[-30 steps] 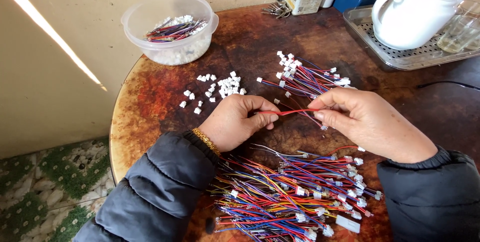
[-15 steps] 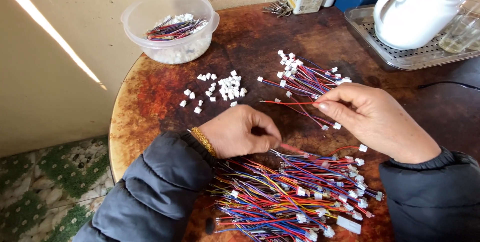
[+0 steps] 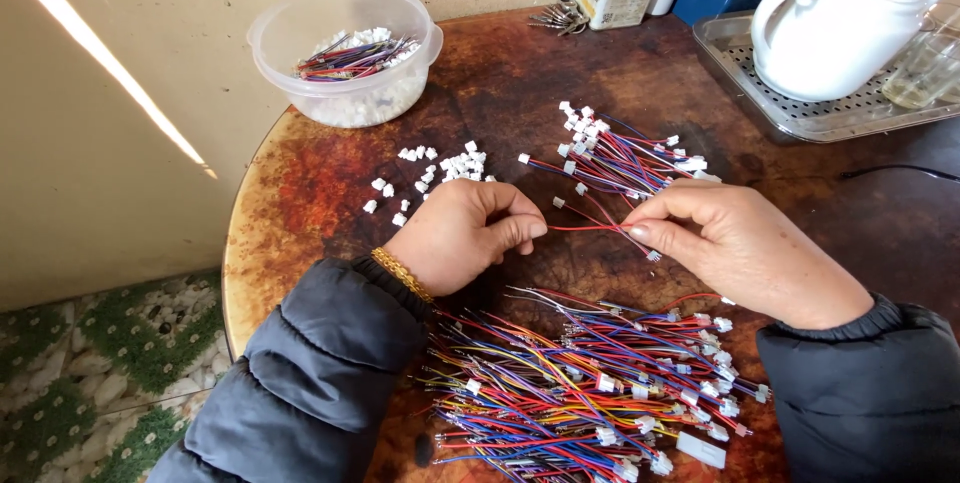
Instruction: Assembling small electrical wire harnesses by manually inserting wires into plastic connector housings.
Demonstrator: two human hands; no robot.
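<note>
On the round brown bench (image 3: 300, 203), a big heap of coloured wires (image 3: 590, 393) lies nearest the person. Both hands, left (image 3: 465, 233) and right (image 3: 745, 248), pinch one red wire (image 3: 585, 228) between them; the left seemingly holds a connector. Loose white connectors (image 3: 430, 168) lie beyond.

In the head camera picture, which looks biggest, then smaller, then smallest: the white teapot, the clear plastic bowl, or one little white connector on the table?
1. White teapot and clear plastic bowl: they look about alike, so I won't rank them.
2. Little white connector: by far the smallest.
</note>
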